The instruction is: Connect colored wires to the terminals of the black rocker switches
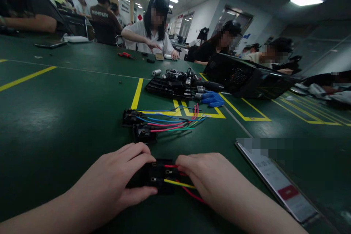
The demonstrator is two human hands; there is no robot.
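Note:
My left hand (120,177) grips a small black switch block (159,177) on the green table, thumb below it and fingers curled over its top. My right hand (208,179) is closed on the red and yellow wires (175,182) that run into the block's right side. A red wire loops out under my right palm. Just beyond lie two more black switch blocks (137,124) with blue, red and green wires (170,122) fanning to the right.
A printed sheet (279,182) lies at the right. Farther back are a black tray of parts (167,87), a blue glove (212,98) and an open black case (246,78). Several people sit along the far side. Yellow tape lines cross the table.

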